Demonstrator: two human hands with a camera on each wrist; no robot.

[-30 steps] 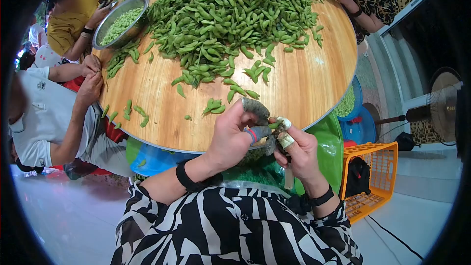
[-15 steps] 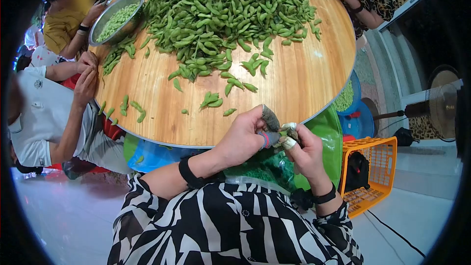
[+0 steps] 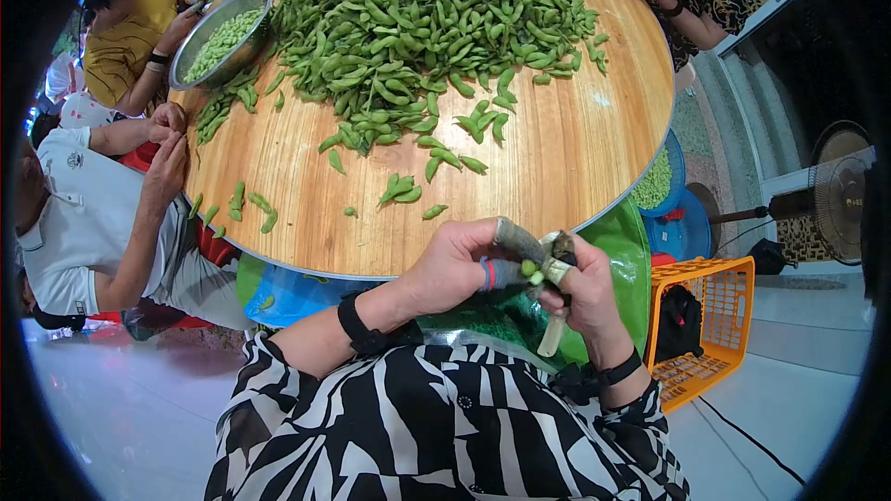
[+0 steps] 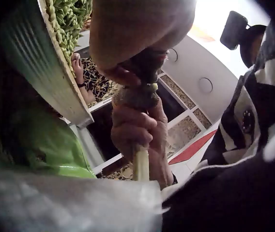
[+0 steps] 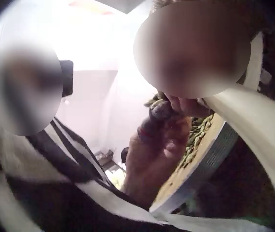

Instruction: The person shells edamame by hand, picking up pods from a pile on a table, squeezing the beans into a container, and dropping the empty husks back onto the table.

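In front of the body, close to the table's near edge, both hands meet over a green soybean pod. My left hand pinches the pod between thumb and forefinger, both in grey finger covers, the thumb's with a red band. My right hand, with pale wrapping on its thumb, presses close against the pod from the right. A flat, pale handle juts down out of the right fist, also visible as a pale handle in the left wrist view; the fingers hide its other end. Light green beans show between the fingertips.
A big heap of soybean pods covers the far part of the round wooden table. A steel bowl of shelled beans stands at the left. Other people sit around. An orange crate and blue basins are on the right.
Both hands have come slightly lower, towards the body. The right hand has turned so its pale handle shows again, and green beans now show between the fingertips.
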